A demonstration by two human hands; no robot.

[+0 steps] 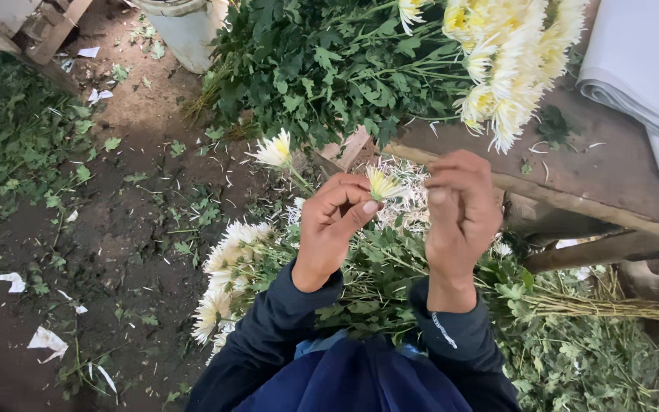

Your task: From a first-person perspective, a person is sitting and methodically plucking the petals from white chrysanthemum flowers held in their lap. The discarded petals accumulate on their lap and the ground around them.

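Your left hand [335, 221] pinches a small yellow-white chrysanthemum bloom [383, 185] between thumb and curled fingers; the bloom sits right between both hands, above the bunch on your lap. Your right hand [461, 217] is curled beside it, fingertips at the petals. Cannot tell if it actually grips anything, since only the back of the hand shows.

Progress, judged from the layout: a big bunch of stems [451, 69] already lies on the wooden bench [612, 183], blooms together, leaves thick. The lap bunch [268, 267] is loose, with white ragged flower heads fanned left, so plenty is left to handle.

Textures: thin spiky petals, matte lobed leaves, stiff green stems. Rough worn wood. Damp dirt floor [116, 229] littered with leaf scraps and paper bits. A white plastic bucket [181, 27] stands at top, folded grey sheets [642, 69] at right.
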